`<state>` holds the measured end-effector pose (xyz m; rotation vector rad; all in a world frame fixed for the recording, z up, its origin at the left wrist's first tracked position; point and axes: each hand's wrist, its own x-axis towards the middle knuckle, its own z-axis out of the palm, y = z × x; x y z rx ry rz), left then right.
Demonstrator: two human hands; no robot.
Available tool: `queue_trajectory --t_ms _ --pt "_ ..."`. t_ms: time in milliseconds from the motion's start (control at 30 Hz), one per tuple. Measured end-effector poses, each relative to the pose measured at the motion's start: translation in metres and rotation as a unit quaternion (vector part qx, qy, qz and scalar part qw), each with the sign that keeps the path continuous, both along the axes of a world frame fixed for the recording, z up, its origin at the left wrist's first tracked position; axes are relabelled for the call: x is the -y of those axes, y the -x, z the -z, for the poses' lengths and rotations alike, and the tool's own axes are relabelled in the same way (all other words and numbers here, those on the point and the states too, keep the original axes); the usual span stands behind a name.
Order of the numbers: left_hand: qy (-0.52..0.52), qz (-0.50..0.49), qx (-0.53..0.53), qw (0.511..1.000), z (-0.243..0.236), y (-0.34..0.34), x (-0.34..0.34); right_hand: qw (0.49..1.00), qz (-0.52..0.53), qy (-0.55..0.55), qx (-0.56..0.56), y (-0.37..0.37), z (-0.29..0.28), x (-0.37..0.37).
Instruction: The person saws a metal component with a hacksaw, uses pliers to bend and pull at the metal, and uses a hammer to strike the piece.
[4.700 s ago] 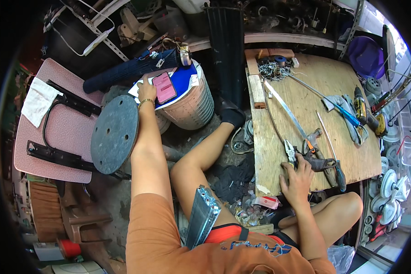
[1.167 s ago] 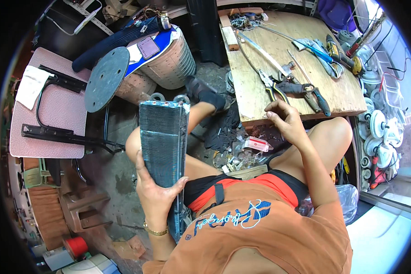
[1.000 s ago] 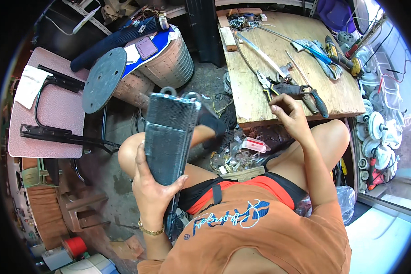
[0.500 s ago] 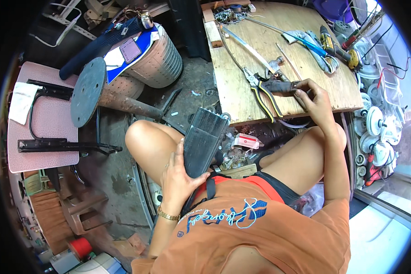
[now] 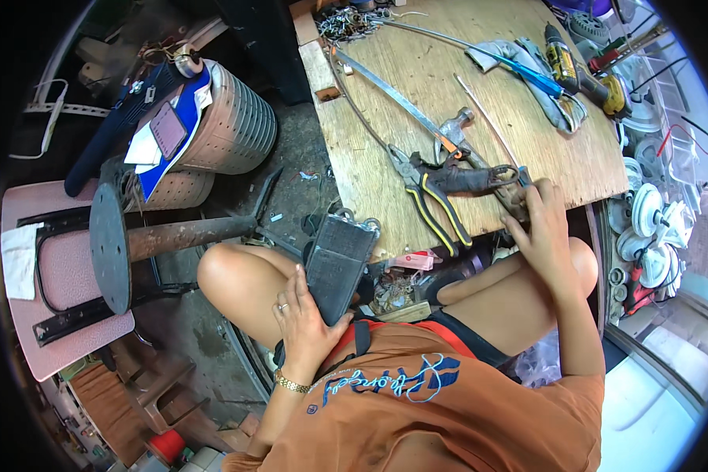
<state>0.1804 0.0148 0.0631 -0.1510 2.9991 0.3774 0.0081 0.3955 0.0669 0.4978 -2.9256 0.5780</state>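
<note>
My left hand (image 5: 303, 334) grips a black, flat rectangular block (image 5: 340, 263) with metal rings at its far end, held above my lap. At the table's near edge, my right hand (image 5: 543, 228) has its thumb and fingers around the handle end of a hammer (image 5: 456, 130). Just beyond the fingertips lies a thin screwdriver (image 5: 488, 118) with a teal handle, partly hidden. Pliers with yellow and black grips (image 5: 436, 208) lie to the left of that hand. Beside them is a dark wrapped bundle (image 5: 476, 179) with a loop at one end.
The wooden table (image 5: 393, 102) also bears a metal bar (image 5: 393, 98), grey gloves (image 5: 566, 114), a cordless drill (image 5: 562, 59) and a pile of small metal parts (image 5: 350, 23). White plastic parts (image 5: 649, 200) stack at right. A perforated drum (image 5: 236, 126) and pink chair (image 5: 71, 275) stand left.
My view has shifted, so the table appears further left. My right hand sits nearer the table's front edge, uncovering the screwdriver handle and the bundle's loop. My left hand still holds the block.
</note>
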Motion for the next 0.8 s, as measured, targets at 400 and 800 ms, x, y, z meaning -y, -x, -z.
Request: queue_trajectory --t_ms 400,800 --pt "-0.068 0.024 0.101 0.992 0.011 0.071 0.016 0.996 -0.075 0.011 0.046 -0.007 0.012 0.070" --pt "-0.204 -0.022 0.017 0.979 0.035 0.080 0.035 0.997 -0.048 -0.062 0.023 0.004 0.014 0.093"
